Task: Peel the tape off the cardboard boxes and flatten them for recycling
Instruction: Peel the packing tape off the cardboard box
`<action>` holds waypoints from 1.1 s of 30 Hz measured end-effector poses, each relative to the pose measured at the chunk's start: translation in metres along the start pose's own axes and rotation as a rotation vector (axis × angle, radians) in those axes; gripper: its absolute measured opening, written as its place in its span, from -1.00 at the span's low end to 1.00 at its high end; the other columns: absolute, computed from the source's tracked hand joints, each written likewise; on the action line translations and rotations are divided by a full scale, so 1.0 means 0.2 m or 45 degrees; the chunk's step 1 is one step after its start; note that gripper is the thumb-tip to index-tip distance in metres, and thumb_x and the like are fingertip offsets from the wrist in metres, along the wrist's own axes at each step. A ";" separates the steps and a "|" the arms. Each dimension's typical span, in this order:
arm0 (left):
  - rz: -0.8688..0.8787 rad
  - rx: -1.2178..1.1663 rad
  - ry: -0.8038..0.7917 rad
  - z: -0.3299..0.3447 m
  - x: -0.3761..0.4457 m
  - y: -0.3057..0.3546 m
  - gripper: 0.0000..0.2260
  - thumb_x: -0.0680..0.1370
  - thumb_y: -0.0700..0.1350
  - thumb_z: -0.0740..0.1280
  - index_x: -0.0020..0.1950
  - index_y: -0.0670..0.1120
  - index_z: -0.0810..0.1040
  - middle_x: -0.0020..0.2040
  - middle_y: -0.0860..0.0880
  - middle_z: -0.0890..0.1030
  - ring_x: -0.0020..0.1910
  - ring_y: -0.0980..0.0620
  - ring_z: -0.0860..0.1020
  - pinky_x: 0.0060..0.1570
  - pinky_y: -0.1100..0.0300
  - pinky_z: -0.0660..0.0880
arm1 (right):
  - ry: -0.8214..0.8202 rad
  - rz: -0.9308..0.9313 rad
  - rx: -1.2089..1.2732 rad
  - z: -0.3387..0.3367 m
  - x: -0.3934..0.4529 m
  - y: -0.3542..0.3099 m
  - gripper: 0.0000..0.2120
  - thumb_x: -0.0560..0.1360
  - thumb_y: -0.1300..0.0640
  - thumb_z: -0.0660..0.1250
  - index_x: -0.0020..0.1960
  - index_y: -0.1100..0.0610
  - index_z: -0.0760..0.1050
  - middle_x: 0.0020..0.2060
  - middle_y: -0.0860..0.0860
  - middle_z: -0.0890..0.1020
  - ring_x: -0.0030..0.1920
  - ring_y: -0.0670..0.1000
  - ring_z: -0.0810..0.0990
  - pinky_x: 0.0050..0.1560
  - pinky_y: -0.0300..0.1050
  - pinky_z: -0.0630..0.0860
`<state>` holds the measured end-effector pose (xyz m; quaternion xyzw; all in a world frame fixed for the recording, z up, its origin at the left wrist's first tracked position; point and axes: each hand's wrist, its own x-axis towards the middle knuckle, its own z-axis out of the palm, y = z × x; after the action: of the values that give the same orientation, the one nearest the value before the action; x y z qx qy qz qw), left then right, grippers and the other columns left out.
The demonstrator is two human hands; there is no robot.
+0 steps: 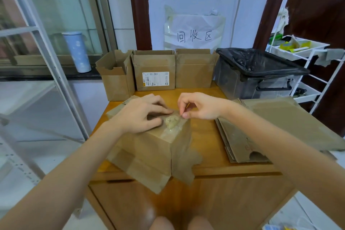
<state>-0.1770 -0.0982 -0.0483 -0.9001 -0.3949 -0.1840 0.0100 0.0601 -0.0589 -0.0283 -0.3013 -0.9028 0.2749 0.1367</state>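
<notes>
The right hand [200, 106] had its thumb and forefinger pinched on the edge of the clear packing tape [172, 127], right where a crumpled, whitish wad of peeled tape [172, 121] sat on top of the brown cardboard box [149, 145]. The fingers [183, 115] were curled tight on that edge, grasping it, not merely scratching. The left hand [141, 114] lay over the box top just beside the wad, fingers bent and pressing down on the cardboard; it looked like bracing rather than a real grip on anything.

That was the right set-up, by my reading. To do this step well, the pull should go low and back along the strip, close to the cardboard, so the tape came off in one run instead of snapping. The pressing hand should follow near the peel line, or the light box would lift and skid. The risk: tape tearing or stripping paper off the surface.

The box stood near the front of the wooden worktop [205, 136], its lower flaps splayed over the edge. Flattened cardboard sheets [270, 129] lay to the right, so some boxes were judged done. Three open brown boxes [155, 71] waited along the back, beside a clear bin lined with a black bag [261, 65], the likely home for the tape.
</notes>
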 end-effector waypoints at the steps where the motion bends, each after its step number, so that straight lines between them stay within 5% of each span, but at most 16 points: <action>1: 0.034 -0.005 -0.002 0.00 0.00 0.00 -0.60 0.49 0.12 0.12 0.24 0.13 0.59 0.11 0.08 0.56 0.07 0.11 0.47 -0.04 0.10 0.48 | 0.013 -0.009 0.012 0.02 -0.02 -0.01 -0.77 0.49 0.31 0.36 -0.15 -0.02 0.48 -0.07 -0.03 0.51 -0.02 -0.02 0.52 0.11 -0.13 0.50; 7: 0.038 -0.087 0.000 0.02 0.02 -0.04 -0.67 0.56 0.13 0.14 0.27 0.19 0.52 0.25 0.13 0.56 0.22 0.11 0.48 0.16 -0.06 0.46 | 0.146 -0.028 0.008 0.08 -0.13 0.00 -0.84 0.52 0.28 0.32 -0.11 0.03 0.45 -0.08 0.01 0.52 -0.02 -0.06 0.51 0.11 -0.22 0.44; 16: -0.142 -0.370 0.016 0.06 0.03 -0.05 -0.67 0.47 0.18 0.21 0.22 0.24 0.50 0.26 0.24 0.51 0.34 0.20 0.40 0.38 -0.01 0.32 | 0.229 -0.036 0.070 0.16 -0.15 0.00 -0.79 0.52 0.38 0.24 -0.14 0.08 0.38 -0.24 -0.05 0.43 -0.20 -0.09 0.38 -0.10 -0.16 0.39; 19: -0.168 -0.421 -0.004 0.05 0.04 -0.06 -0.71 0.47 0.13 0.28 0.18 0.25 0.52 0.24 0.26 0.52 0.34 0.23 0.40 0.40 0.04 0.30 | 0.317 -0.033 0.152 0.13 -0.18 0.03 -0.83 0.53 0.32 0.30 0.06 0.10 0.50 -0.03 -0.01 0.53 0.00 -0.09 0.52 0.07 -0.23 0.46; 21: -0.220 -0.569 -0.006 0.04 0.05 -0.08 -0.72 0.49 -0.07 0.40 0.10 0.27 0.58 0.19 0.27 0.56 0.31 0.25 0.42 0.41 0.05 0.30 | 0.330 0.132 0.234 0.12 -0.22 0.04 -0.68 0.57 0.22 0.27 0.32 0.13 0.42 0.21 0.03 0.50 0.12 -0.15 0.53 0.12 -0.36 0.45; 24: -0.269 -0.727 -0.021 0.01 0.06 -0.10 -0.58 0.47 -0.28 0.42 -0.04 0.30 0.65 0.12 0.27 0.60 0.28 0.27 0.45 0.40 0.10 0.30 | 0.367 0.352 0.361 0.22 -0.25 0.04 -0.67 0.60 0.17 0.20 0.35 0.16 0.42 0.21 0.00 0.55 0.02 -0.22 0.57 0.02 -0.43 0.49; 29: -0.210 -0.342 -0.120 -0.02 0.08 -0.12 -0.57 0.56 -0.24 0.31 0.17 0.32 0.53 0.32 0.16 0.49 0.42 0.18 0.30 0.47 0.08 0.15 | 0.622 0.299 0.674 0.42 -0.23 0.02 -0.71 0.60 0.21 0.22 0.30 0.17 0.48 0.13 -0.02 0.60 0.14 -0.07 0.58 0.14 -0.20 0.54; 33: -0.318 0.023 -0.072 -0.03 0.08 -0.12 -0.63 0.58 -0.23 0.29 0.19 0.25 0.54 0.34 0.13 0.49 0.40 0.06 0.35 0.37 0.06 0.29 | 0.787 0.273 0.713 0.51 -0.17 -0.02 -0.73 0.53 0.19 0.34 0.22 0.16 0.53 0.05 -0.03 0.58 0.07 -0.05 0.59 0.10 -0.19 0.56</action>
<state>-0.1854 -0.0717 -0.0406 -0.8486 -0.5056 -0.1547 -0.0161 0.0419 -0.1253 -0.1110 -0.4128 -0.6736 0.4188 0.4477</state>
